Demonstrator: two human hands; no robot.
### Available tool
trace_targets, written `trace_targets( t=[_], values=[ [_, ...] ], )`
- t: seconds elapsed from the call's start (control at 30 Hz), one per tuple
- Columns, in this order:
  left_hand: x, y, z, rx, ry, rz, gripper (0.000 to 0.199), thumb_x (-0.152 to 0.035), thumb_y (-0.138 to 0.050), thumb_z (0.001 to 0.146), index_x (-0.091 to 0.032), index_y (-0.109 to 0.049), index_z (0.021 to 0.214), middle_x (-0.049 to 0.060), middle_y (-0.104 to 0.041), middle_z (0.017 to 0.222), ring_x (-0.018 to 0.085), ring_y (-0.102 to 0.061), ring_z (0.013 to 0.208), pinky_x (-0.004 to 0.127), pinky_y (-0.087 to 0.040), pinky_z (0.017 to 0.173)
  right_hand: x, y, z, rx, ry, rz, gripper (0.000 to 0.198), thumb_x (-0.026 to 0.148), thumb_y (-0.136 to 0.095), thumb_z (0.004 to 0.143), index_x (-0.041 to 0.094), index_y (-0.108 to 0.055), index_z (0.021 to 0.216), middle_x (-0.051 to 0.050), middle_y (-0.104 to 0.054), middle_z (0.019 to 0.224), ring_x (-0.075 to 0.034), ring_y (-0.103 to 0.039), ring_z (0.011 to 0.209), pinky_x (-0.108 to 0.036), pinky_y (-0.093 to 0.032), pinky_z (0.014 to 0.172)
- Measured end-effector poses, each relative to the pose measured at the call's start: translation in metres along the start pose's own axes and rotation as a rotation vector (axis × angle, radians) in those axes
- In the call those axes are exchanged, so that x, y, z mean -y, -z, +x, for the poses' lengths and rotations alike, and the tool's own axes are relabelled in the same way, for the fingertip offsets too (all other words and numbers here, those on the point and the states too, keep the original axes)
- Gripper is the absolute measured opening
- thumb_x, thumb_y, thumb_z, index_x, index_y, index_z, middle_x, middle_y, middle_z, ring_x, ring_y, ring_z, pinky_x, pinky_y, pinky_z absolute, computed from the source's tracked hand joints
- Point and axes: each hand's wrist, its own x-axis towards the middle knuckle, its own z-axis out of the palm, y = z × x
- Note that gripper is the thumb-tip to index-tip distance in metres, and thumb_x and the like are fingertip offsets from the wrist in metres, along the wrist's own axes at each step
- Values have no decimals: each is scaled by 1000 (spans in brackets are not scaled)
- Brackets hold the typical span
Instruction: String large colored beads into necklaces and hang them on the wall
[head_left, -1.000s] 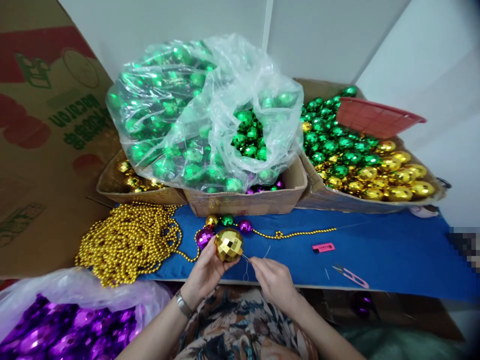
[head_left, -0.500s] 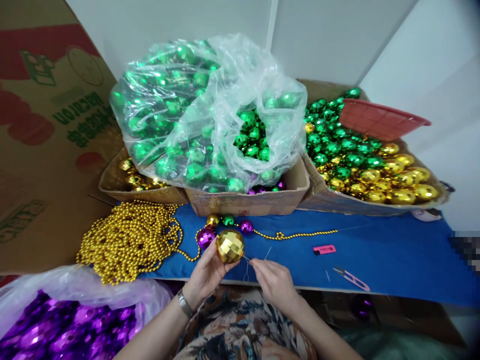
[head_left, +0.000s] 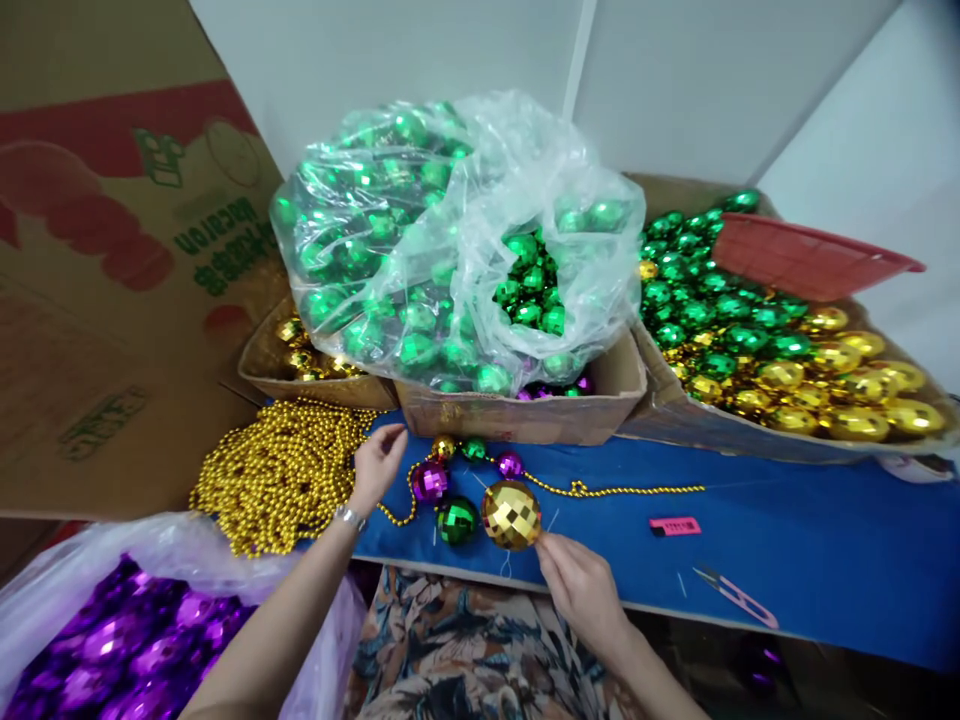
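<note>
My right hand (head_left: pixel 583 580) is closed at the lower right edge of a large faceted gold ball (head_left: pixel 511 515), its fingertips against it. A thin white thread loop (head_left: pixel 506 566) hangs below that ball. Raised beside the gold bead chain (head_left: pixel 281 475), my left hand (head_left: pixel 380 466) has its fingers pinched together; what they hold, if anything, is too small to make out. Between the hands lie a green ball (head_left: pixel 457 521) and a purple ball (head_left: pixel 430 482). Behind them, a small gold ball (head_left: pixel 444 447), a small green ball (head_left: pixel 474 449) and a small purple ball (head_left: pixel 510 465) sit along the chain.
Pink-handled thread snips (head_left: pixel 739 598) and a pink cutter-like piece (head_left: pixel 675 526) lie on the blue cloth (head_left: pixel 810 560). Boxes line the back, one under a plastic bag (head_left: pixel 390 260) of green balls. A red basket (head_left: pixel 814 255) rests at right. Purple balls (head_left: pixel 127 640) fill a bag at lower left.
My left hand has let go of the large gold ball and moved left and up, uncovering the green ball. My right hand has come up against the gold ball's edge. The view has shifted slightly.
</note>
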Motion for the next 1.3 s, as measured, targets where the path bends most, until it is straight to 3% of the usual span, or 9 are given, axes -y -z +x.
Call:
trace_targets(
  t=[0.1,0.2,0.37,0.47,0.6,0.77,0.93,1.03,1.3],
  values=[
    [31,13,43,-50,20,192,26,-25,-50,83,-9,-63,98,19,-64,103,30,-58,103,45,-43,93,0,-1,-1,-7,13,1,20,16,-37,98,18,-57,94,-4,-67,79,-15,-64,72,-25,-45,67],
    [47,15,62,-13,33,306,12,-16,-53,81,-9,-63,83,20,-63,96,32,-55,106,45,-42,92,3,-2,0,-9,18,0,21,16,-36,98,18,-57,94,-4,-65,76,-15,-64,71,-24,-46,67],
    [50,8,71,30,80,325,13,-22,-55,87,-11,-61,85,10,-62,95,25,-57,101,46,-43,91,7,-2,4,10,5,7,24,15,-35,97,19,-59,94,-4,-65,75,-15,-64,70,-24,-47,65],
    [45,8,70,22,83,231,11,-18,-57,83,-8,-61,80,17,-63,94,29,-57,101,46,-43,89,7,-4,5,19,-5,14,25,15,-34,97,19,-59,96,-4,-66,77,-15,-64,71,-24,-46,66],
    [30,6,49,13,74,-35,16,-24,-59,80,-10,-64,88,18,-65,96,29,-61,98,41,-47,86,7,-7,4,41,-13,20,26,15,-33,98,19,-58,93,-4,-65,76,-15,-63,73,-23,-45,67],
    [-1,-4,-8,95,125,-472,39,-44,-58,83,-13,-63,106,12,-69,98,19,-67,85,31,-54,78,11,-11,9,77,0,17,28,17,-32,99,18,-58,90,-4,-64,73,-14,-61,69,-23,-42,66],
    [-37,-9,-49,277,412,-1218,32,-22,-83,64,-11,-72,91,9,-71,93,11,-66,72,20,-55,70,15,-12,17,91,14,-21,28,19,-33,99,18,-59,90,-3,-62,70,-14,-60,67,-24,-40,65],
    [-48,-12,-58,331,476,-1278,28,-17,-83,63,-10,-73,89,9,-72,89,11,-66,70,19,-56,66,15,-10,17,96,1,-46,28,19,-33,99,18,-59,90,-3,-62,69,-14,-59,66,-24,-39,65],
    [-54,-16,-66,419,422,-1217,27,-16,-82,65,-11,-74,90,10,-73,89,13,-67,71,20,-55,67,11,-11,9,93,-22,-71,26,18,-33,98,19,-58,89,-2,-62,70,-13,-59,67,-23,-36,64]
  ],
)
